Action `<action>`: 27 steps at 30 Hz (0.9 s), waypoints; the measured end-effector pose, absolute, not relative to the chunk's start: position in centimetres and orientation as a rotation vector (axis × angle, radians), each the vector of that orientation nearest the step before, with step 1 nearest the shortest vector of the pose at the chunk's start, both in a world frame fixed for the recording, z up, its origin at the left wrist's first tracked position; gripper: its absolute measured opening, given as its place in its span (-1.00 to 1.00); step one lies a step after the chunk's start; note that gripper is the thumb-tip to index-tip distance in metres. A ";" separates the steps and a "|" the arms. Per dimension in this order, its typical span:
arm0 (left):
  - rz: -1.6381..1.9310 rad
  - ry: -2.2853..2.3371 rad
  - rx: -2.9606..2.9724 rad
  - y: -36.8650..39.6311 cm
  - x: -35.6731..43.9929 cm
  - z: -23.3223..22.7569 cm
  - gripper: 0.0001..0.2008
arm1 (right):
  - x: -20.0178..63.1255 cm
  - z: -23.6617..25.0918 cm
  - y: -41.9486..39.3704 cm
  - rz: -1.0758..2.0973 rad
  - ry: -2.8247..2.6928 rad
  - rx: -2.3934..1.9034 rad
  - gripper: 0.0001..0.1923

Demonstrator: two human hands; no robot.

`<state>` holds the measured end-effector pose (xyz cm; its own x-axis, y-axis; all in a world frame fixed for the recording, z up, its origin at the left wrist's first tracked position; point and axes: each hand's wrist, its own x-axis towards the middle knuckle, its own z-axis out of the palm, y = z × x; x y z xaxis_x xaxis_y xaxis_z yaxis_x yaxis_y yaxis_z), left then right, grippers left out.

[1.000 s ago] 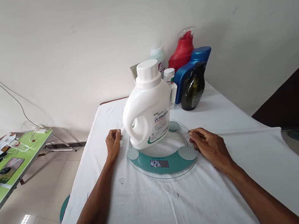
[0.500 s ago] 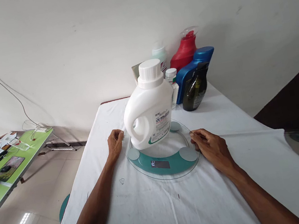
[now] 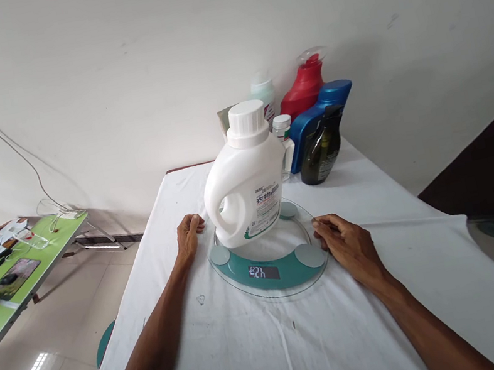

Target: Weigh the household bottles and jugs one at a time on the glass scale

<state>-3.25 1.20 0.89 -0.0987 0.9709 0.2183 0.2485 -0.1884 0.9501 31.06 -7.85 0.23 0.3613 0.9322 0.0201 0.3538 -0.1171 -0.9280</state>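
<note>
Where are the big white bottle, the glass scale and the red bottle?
Big white bottle [image 3: 250,175], head view: on its body above the label.
Glass scale [image 3: 289,271], head view: on its green front band.
Red bottle [image 3: 305,88], head view: on its shoulder.

White jug upright on glass scale, left hand beside scale, right hand seemingly touching it
</note>
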 end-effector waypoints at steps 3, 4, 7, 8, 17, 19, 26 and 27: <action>1.344 1.356 1.476 1.3 -3.3 0.7 -0.54 | 31.1 0.2 -7.8 0.753 -1.168 -1.667 -0.53; 1.348 1.348 1.470 1.3 -3.4 0.7 -0.54 | 31.1 0.2 -7.8 0.747 -1.173 -1.669 -0.54; 1.359 1.331 1.451 1.3 -3.5 0.6 -0.56 | 31.1 0.3 -7.8 0.735 -1.178 -1.683 -0.54; 1.360 1.328 1.448 1.3 -3.5 0.5 -0.56 | 31.0 0.3 -7.8 0.737 -1.177 -1.689 -0.54; 1.378 1.311 1.439 1.2 -3.3 0.6 -0.59 | 31.1 0.2 -7.8 0.739 -1.192 -1.671 -0.57; 1.391 1.308 1.429 1.2 -3.4 0.6 -0.59 | 31.1 0.1 -7.8 0.738 -1.191 -1.666 -0.56; 1.389 1.324 1.421 1.4 -3.4 0.4 -0.60 | 31.0 0.2 -7.7 0.747 -1.178 -1.661 -0.55; 1.391 1.326 1.422 1.4 -3.3 0.4 -0.61 | 31.0 0.3 -7.7 0.750 -1.175 -1.659 -0.55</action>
<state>-3.35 1.37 0.40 -0.1189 0.9682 0.2203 0.1742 -0.1981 0.9646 31.02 -7.71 0.27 0.3534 0.9348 0.0351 0.3619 -0.1020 -0.9266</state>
